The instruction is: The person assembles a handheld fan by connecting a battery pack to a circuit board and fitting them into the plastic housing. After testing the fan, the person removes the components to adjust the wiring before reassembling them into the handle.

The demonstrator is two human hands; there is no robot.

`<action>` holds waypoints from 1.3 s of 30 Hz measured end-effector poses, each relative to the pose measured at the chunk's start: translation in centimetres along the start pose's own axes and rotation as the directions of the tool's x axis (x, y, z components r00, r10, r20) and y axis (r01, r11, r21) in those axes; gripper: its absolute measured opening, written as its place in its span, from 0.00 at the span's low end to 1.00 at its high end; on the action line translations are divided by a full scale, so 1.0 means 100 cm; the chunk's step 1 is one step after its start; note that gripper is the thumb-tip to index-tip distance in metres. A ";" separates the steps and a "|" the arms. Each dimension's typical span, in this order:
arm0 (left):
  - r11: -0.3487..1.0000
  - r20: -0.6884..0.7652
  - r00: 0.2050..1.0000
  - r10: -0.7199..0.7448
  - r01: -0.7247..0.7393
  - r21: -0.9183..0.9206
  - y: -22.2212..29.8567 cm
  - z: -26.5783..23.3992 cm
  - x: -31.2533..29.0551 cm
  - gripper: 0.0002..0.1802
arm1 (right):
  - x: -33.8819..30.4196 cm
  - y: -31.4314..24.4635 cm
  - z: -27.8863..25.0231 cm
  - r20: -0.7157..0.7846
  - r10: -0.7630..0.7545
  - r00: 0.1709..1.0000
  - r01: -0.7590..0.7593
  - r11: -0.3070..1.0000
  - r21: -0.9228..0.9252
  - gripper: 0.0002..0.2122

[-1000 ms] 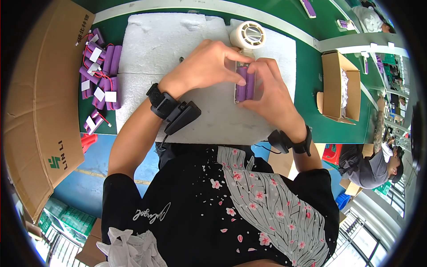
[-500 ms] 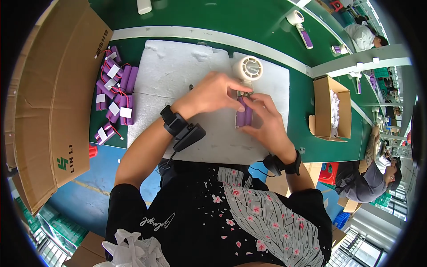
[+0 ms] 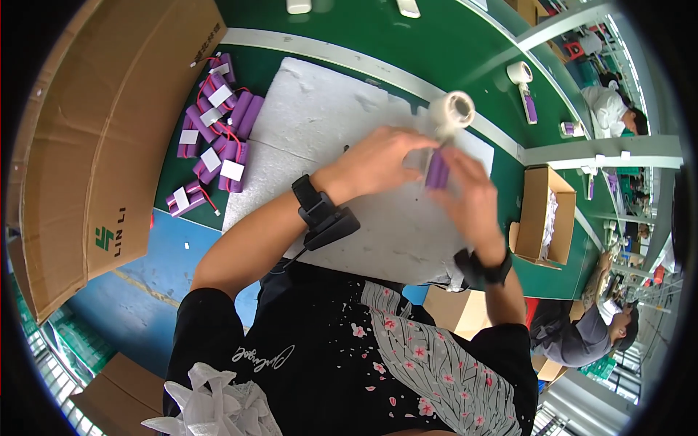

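Note:
A white handheld fan with a round head is tilted over the white foam board. Its handle is uncovered, and a purple battery pack shows inside it. My left hand has its fingertips pinched at the fan's neck, with the thumb beside the handle. Around the other side of the handle, my right hand presses its fingers against the fan near the battery pack. Both hands and the fan are smeared by motion, so the exact finger contact is hard to make out.
Purple battery packs with red wires and white pads lie heaped left of the foam, beside a large cardboard box. An open carton of white pieces stands at right. Another open fan lies farther off; a co-worker sits at right.
The fan, flat on the foam before, is now tilted and turned, its head swung rightward. Both hands have moved with it. The whole view has shifted slightly.

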State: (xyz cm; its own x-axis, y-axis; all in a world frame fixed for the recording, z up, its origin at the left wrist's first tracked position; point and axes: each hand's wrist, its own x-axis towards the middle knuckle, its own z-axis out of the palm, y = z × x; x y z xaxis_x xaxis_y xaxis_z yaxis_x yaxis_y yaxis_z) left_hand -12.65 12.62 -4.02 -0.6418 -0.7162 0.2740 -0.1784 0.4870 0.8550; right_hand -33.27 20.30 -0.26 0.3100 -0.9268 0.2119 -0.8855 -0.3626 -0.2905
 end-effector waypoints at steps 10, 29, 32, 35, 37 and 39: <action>0.800 -0.634 0.769 0.080 0.330 0.501 0.002 -0.091 -0.032 0.23 | 0.175 0.099 0.003 -0.065 0.038 0.997 -0.054 0.963 -0.263 0.23; 0.545 -0.709 0.621 -0.332 0.740 0.393 0.026 -0.091 -0.148 0.22 | 0.180 0.066 0.013 0.058 0.125 0.990 -0.125 0.992 0.008 0.12; 0.592 -0.662 0.695 -0.282 0.669 0.450 0.024 -0.089 -0.155 0.23 | 0.124 0.032 -0.006 0.052 0.115 0.992 -0.122 0.975 0.187 0.09; 0.652 -0.584 0.785 -0.205 0.554 0.517 0.029 -0.094 -0.162 0.23 | 0.068 -0.001 -0.019 -0.007 -0.019 1.000 0.020 0.979 0.205 0.08; 0.747 -0.575 0.781 -0.244 0.530 0.402 0.029 -0.100 -0.162 0.23 | 0.036 -0.012 -0.021 0.059 -0.122 0.991 0.103 0.962 0.253 0.08; 0.787 -0.547 0.795 -0.263 0.505 0.354 0.037 -0.101 -0.153 0.23 | 0.012 -0.019 -0.015 0.051 -0.139 0.989 0.124 0.967 0.225 0.09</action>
State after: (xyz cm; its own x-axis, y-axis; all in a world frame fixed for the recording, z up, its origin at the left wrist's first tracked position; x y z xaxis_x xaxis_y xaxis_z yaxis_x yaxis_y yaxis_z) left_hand 3.99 20.34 -0.59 -0.0551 -0.9708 0.2336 -0.7287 0.1990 0.6553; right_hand -31.76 20.00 1.95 0.4468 -0.8713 0.2027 -0.7397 -0.4873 -0.4642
